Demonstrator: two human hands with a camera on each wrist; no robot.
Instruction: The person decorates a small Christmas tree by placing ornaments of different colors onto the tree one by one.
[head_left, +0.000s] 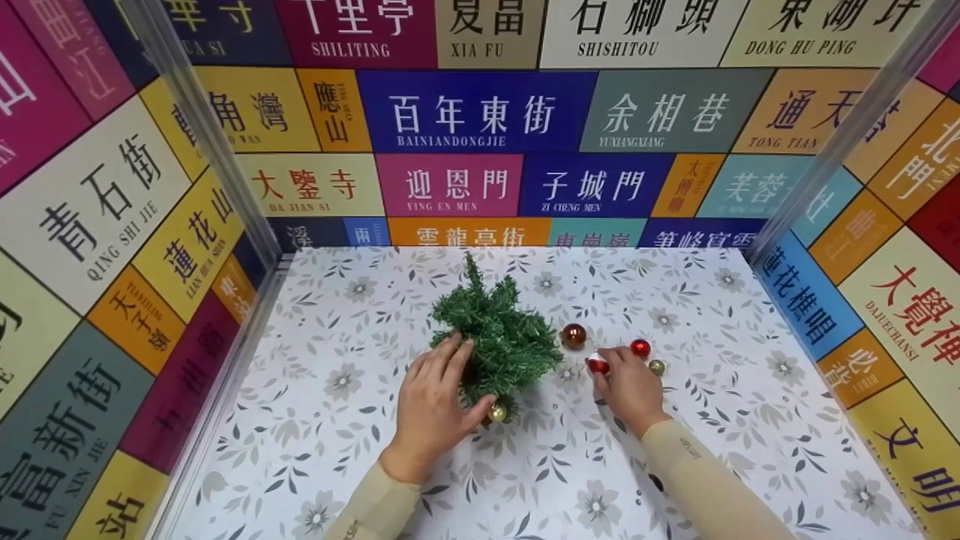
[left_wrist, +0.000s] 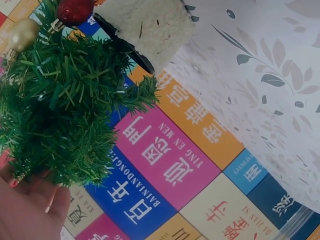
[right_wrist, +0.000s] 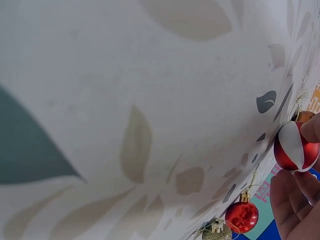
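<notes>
A small green artificial Christmas tree [head_left: 502,330] stands in the middle of the table. My left hand [head_left: 431,394] holds its left side, fingers in the branches and thumb near a gold ball [head_left: 498,412] at the front. The left wrist view shows that gold ball [left_wrist: 23,35], a red glittery ball [left_wrist: 75,10] and the tree's fuzzy white base [left_wrist: 155,32]. To the tree's right, my right hand [head_left: 634,386] pinches a red-and-white Christmas ball [right_wrist: 290,147] between thumb and fingers, close over the tabletop.
Around my right hand lie a copper-brown ball [head_left: 574,336], a shiny red ball [head_left: 640,348] and a small gold glitter ball [head_left: 657,367]. A floral white cloth [head_left: 337,442] covers the table. Panels with coloured signs [head_left: 480,112] enclose the back and both sides.
</notes>
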